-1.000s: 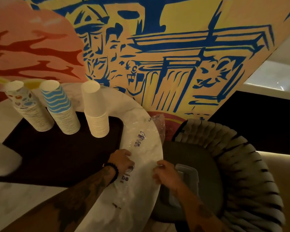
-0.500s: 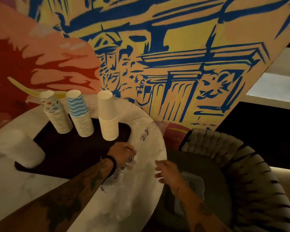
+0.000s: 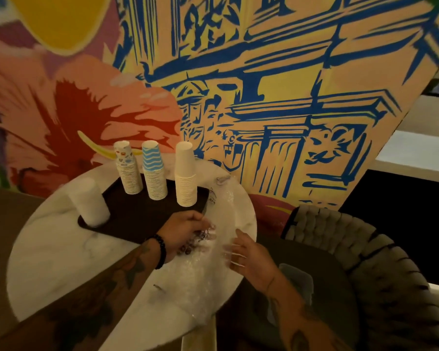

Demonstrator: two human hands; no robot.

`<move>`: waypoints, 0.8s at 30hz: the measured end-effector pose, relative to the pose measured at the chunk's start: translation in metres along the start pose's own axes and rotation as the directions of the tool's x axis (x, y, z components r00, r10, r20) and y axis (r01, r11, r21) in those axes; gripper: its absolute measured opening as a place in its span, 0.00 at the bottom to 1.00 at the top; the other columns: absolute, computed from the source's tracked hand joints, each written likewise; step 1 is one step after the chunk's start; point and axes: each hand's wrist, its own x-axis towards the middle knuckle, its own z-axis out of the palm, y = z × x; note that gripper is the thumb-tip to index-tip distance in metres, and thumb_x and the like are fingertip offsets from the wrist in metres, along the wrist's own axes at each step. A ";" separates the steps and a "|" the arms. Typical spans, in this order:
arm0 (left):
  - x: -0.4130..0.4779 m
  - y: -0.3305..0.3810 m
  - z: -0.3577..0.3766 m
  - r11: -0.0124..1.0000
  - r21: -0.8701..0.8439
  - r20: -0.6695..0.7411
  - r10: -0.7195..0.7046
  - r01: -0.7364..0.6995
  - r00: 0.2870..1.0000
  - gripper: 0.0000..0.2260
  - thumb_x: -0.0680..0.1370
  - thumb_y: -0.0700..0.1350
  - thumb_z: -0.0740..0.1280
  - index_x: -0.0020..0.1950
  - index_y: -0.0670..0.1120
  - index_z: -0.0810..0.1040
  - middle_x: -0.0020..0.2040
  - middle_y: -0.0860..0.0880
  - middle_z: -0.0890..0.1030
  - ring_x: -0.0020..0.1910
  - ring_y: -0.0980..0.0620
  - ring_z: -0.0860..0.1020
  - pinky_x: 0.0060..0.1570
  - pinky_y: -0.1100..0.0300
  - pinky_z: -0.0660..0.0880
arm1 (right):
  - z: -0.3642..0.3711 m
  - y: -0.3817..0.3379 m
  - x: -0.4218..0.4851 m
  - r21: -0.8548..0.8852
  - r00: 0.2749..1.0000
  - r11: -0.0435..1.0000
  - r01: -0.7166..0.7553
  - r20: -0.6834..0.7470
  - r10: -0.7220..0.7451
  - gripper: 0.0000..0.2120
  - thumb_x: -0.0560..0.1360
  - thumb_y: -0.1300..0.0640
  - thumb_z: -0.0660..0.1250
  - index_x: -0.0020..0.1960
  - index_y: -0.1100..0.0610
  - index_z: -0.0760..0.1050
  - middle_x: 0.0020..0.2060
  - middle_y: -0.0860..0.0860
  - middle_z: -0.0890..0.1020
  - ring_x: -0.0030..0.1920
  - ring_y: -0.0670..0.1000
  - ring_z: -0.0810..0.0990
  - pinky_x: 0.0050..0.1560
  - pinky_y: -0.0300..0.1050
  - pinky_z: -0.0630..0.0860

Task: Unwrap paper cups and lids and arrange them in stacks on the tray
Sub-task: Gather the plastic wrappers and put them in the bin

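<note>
The table point(image 3: 61, 249) has a smooth, white, stone-look top with faint grey veins and a soft sheen. The tray point(image 3: 137, 219) is dark brown and matt. The patterned cup stack point(image 3: 127, 171), the blue-waved cup stack point(image 3: 153, 171) and the plain cream cup stack point(image 3: 185, 176) look like matt paper, their rolled rims making fine ribs down each side. The white stack point(image 3: 89, 202) is too blurred to tell its material. The clear plastic wrap point(image 3: 203, 274) is thin, crinkled and glossy, catching bright highlights. The bead bracelet point(image 3: 161, 252) is dark with a slight shine. The chair point(image 3: 365, 249) has a rough back of thick woven cord and a dark matt seat. The wall point(image 3: 264, 84) is flat, matt paint.
</note>
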 end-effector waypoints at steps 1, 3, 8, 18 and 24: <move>-0.009 0.000 -0.001 1.000 -0.018 0.001 -0.006 0.006 1.000 0.02 0.77 0.39 0.71 0.48 0.43 0.83 0.50 0.44 0.86 0.46 0.49 0.80 0.46 0.56 0.77 | 0.001 -0.001 -0.006 0.054 1.000 0.998 0.014 0.020 -0.015 0.17 0.80 0.47 0.66 0.60 0.60 0.76 0.54 0.58 0.85 0.51 0.56 0.84 0.55 0.53 0.79; -0.027 -0.002 -0.003 0.997 -0.071 0.007 -0.036 0.036 0.999 0.03 0.77 0.39 0.70 0.48 0.42 0.83 0.51 0.40 0.85 0.44 0.45 0.80 0.45 0.53 0.79 | 0.004 -0.002 -0.018 0.125 0.998 0.991 0.042 0.045 -0.048 0.14 0.81 0.53 0.67 0.61 0.60 0.77 0.53 0.56 0.86 0.49 0.56 0.85 0.51 0.50 0.78; -0.067 -0.011 -0.012 0.970 -0.223 0.022 -0.093 0.095 0.995 0.05 0.78 0.37 0.67 0.53 0.36 0.80 0.50 0.34 0.83 0.47 0.41 0.83 0.50 0.38 0.81 | 0.013 -0.004 -0.039 0.128 0.989 0.986 0.108 0.091 -0.120 0.10 0.78 0.64 0.67 0.59 0.59 0.76 0.49 0.57 0.87 0.44 0.55 0.87 0.44 0.47 0.77; -0.101 -0.004 -0.028 0.965 -0.254 -0.023 -0.068 0.060 0.997 0.09 0.79 0.39 0.68 0.59 0.43 0.82 0.53 0.42 0.85 0.53 0.44 0.83 0.49 0.47 0.82 | 0.032 -0.019 -0.078 -0.153 0.948 0.954 0.256 0.232 -0.217 0.12 0.78 0.67 0.67 0.60 0.58 0.78 0.48 0.59 0.86 0.41 0.54 0.85 0.42 0.46 0.80; -0.111 0.015 -0.043 0.968 -0.244 0.045 0.066 -0.053 0.997 0.12 0.78 0.36 0.69 0.61 0.43 0.79 0.53 0.42 0.85 0.52 0.44 0.85 0.50 0.49 0.79 | 0.039 -0.040 -0.094 -0.223 0.907 0.894 0.389 0.261 -0.330 0.15 0.77 0.69 0.66 0.61 0.56 0.79 0.47 0.61 0.85 0.35 0.52 0.81 0.38 0.45 0.77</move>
